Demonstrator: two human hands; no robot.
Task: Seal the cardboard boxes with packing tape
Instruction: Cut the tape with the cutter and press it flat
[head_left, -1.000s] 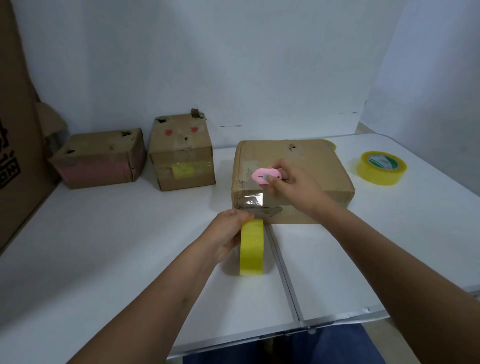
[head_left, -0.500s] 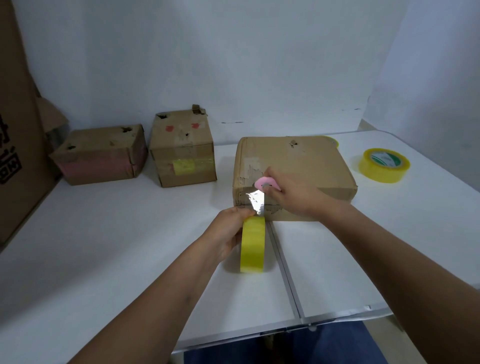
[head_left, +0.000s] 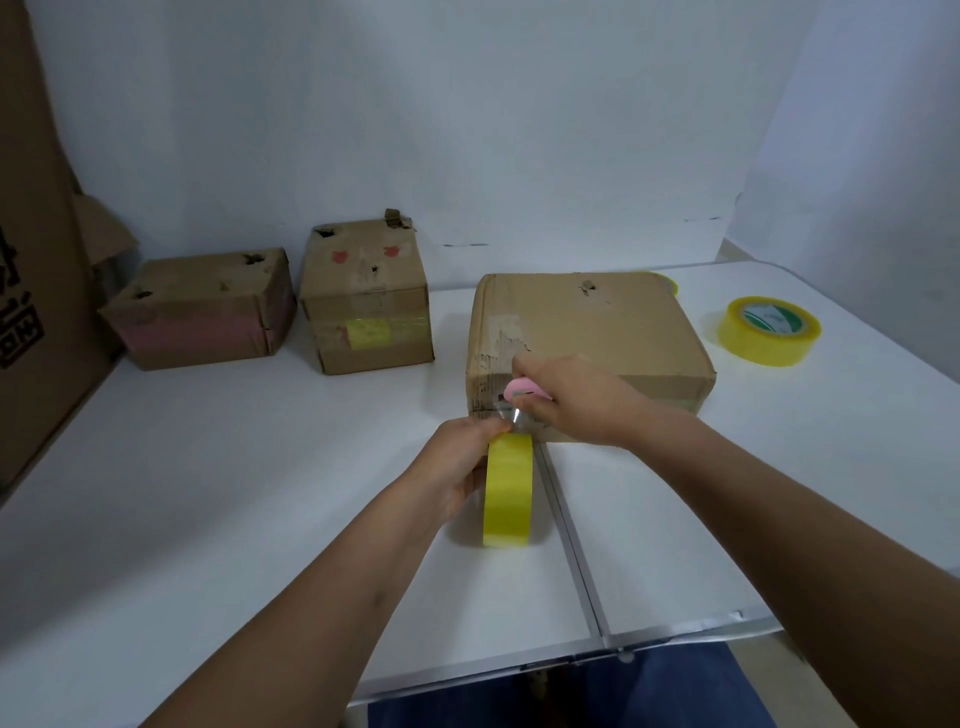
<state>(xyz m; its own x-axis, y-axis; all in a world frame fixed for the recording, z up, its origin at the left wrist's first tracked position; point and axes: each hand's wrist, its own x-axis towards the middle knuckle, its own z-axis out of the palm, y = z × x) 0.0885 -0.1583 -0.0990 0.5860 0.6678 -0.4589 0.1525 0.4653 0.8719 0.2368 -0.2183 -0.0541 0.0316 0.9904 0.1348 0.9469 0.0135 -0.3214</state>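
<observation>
Tape roll (head_left: 508, 491), yellow, stands on edge at centre frame on the white bench (head_left: 208, 493), just in front of the big cardboard box (head_left: 587, 338). Left hand (head_left: 460, 470) has its fingers curled round the roll's upper left rim. Right hand (head_left: 576, 400) grips a small pink cutter (head_left: 523, 389) at the box's near face, its tip at a short clear strip of tape (head_left: 511, 415) running from roll to box. The cut looks in progress; cannot tell whether the strip has parted.

Handling, as judged: the roll is light and stiff, so it holds well by the rim or through the core, and it would roll away if let go on edge. The loose strip is thin, sticky and quick to fold onto itself; best kept taut. The box is worn, its outer paper torn near the left corner, so tape may bond poorly there. Its walls look rigid enough to press against.

Other things: two smaller boxes at middle left, one with a pink side (head_left: 200, 312), one with a yellow label (head_left: 366, 306). A spare roll (head_left: 768, 330) lies flat at the right, with a green and white core label, print too small to read. Tall carton (head_left: 31, 249) at the left edge carries black printed characters, cut off, unreadable.
</observation>
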